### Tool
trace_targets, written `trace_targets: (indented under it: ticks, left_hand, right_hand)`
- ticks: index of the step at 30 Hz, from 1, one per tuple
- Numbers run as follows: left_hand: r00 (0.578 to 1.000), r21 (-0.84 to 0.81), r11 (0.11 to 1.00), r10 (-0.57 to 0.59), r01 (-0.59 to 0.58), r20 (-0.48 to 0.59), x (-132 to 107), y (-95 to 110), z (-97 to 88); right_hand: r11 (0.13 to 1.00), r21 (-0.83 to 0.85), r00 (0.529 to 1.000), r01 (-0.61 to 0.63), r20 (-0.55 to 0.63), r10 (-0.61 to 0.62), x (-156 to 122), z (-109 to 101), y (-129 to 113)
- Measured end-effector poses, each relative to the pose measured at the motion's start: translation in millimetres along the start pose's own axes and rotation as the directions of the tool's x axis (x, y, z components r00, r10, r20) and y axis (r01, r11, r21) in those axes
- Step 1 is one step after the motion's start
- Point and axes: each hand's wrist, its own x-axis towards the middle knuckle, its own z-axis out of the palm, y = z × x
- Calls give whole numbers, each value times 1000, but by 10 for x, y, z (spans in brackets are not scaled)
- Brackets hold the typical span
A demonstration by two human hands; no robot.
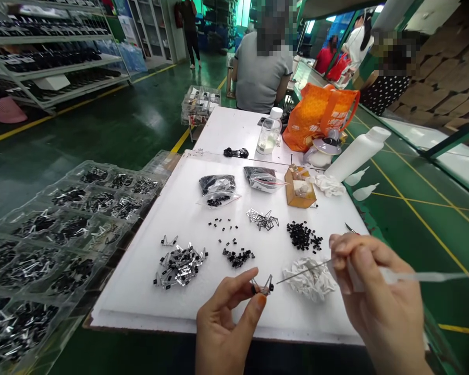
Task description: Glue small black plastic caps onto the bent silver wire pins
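Metal-and-black clip (264,286), tiny, light, stiff but thin-legged so bendable, sits lower center, pinched between thumb and forefinger of left hand (224,328) above white board (140,304); hold by black end. Right hand (377,281) closes around needle-tipped plastic applicator (418,276).

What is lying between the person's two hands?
Head view: a thin needle from the right hand, pointing at the left hand's metal clip.
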Motion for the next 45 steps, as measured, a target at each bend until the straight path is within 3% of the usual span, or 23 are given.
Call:
trace_targets:
  ticks: [3, 12, 15, 17, 18, 22, 26, 28, 30, 32, 34, 35, 36, 37, 39, 45]
  left_hand:
    - [1000, 15, 1000, 2, -2, 11, -18, -9, 17]
    - [1000, 15, 1000, 3, -3, 6, -23, -8, 15]
    - [1000, -3, 1000, -8, 8, 12, -17, -3, 23]
    - [1000, -15, 1000, -18, 18, 14, -20, 3, 26]
    - [1000, -18, 1000, -20, 21, 13, -22, 7, 25]
    - [1000, -1, 1000, -31, 31, -6, -26, 15, 3]
    - [1000, 44, 999, 4, -3, -19, -22, 7, -14]
    - [998, 77, 996, 55, -53, -22, -26, -3, -14]
    - [992, 109, 986, 126, -123, -18, -36, -16, -10]
    - [981, 135, 972, 192, -190, 5, -49, -29, -8]
    - [970, 155, 958, 237, -241, 43, -61, -41, -7]
    - [965, 161, 951, 256, -263, 64, -67, -47, -6]
    - [959, 166, 945, 273, -283, 82, -71, -51, -3]
    - [953, 170, 938, 289, -302, 96, -75, -56, 0]
    - [941, 178, 925, 318, -335, 117, -79, -66, 11]
    - [901, 204, 880, 404, -429, 156, -80, -113, 39]
  right_hand:
    - [998, -66, 1000, 3, -23, -4, -120, -50, 83]
    - [999, -34, 998, 30, -50, -32, -35, -19, 140]
    - [957, -208, 946, 201, -212, -244, 285, -79, 243]
    - [837, -474, 864, 273, -262, -430, 609, -151, 349]
    - [782, -558, 853, 276, -233, -467, 778, -188, 401]
    - [716, -638, 861, 283, -160, -483, 1318, -272, 529]
    - [692, -658, 924, 297, 17, -381, 1480, -213, 533]
    - [715, -633, 941, 296, 64, -333, 1364, -154, 503]
    - [798, -546, 963, 257, 77, -257, 1099, -95, 452]
    - [914, -391, 978, 109, 208, -28, 727, -51, 383]
    - [964, -264, 879, -28, 453, 150, 337, -24, 312]
    - [970, -228, 822, -88, 532, 200, 164, -16, 282]
    - [967, -207, 797, -146, 555, 239, 20, -9, 258]
    - [965, -190, 787, -181, 561, 258, -94, -3, 241]
    - [963, -162, 813, -214, 517, 268, -231, 8, 228]
    - [960, -149, 872, -237, 402, 278, -299, 29, 252]
